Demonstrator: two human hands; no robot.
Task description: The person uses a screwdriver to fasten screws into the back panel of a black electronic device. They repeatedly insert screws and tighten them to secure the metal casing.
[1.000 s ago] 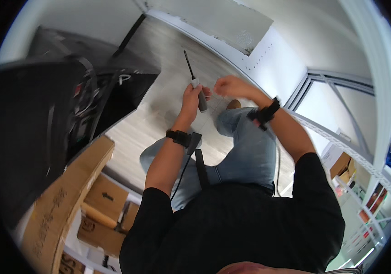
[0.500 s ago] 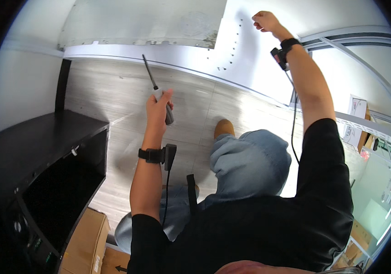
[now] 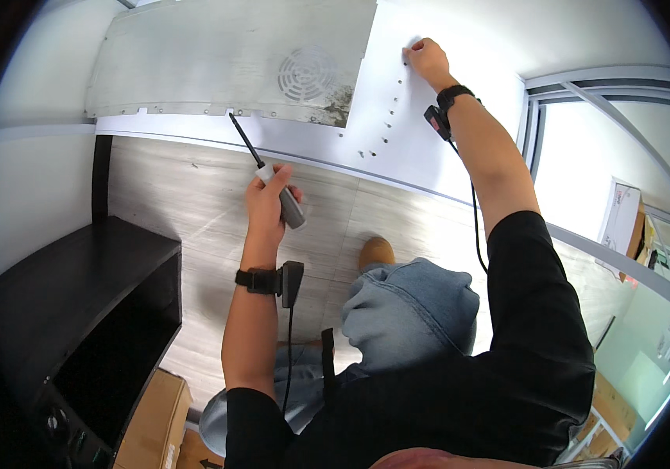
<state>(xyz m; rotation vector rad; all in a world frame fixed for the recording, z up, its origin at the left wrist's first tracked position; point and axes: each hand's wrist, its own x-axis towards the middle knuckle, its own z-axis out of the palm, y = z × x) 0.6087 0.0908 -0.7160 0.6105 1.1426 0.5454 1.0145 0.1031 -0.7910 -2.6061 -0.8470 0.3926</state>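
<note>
At the lower left stands a cardboard box point(image 3: 150, 414), with a black cabinet point(image 3: 77, 262) just beyond. Ahead of the knees, the left hand point(image 3: 267, 202) is wrapped around the grey handle of a screwdriver point(image 3: 294, 213), its shaft pointing up and away. The tip overlaps the near edge of a metal panel point(image 3: 194, 62) in this view; whether they touch cannot be told.

The panel, with a round vent grille point(image 3: 304, 73), lies on a white tabletop point(image 3: 417, 173). To its right, small screws point(image 3: 385, 141) stand or lie in a loose line. At the line's far end, the right hand point(image 3: 429, 61) has its fingers drawn together at the surface; whether they pinch a screw cannot be seen.

Good handling here would likely mean working with the fingertips alone, keeping the right wrist's cable point(image 3: 477, 219) off the screws, and holding the screwdriver clear so nothing rolls.
</note>
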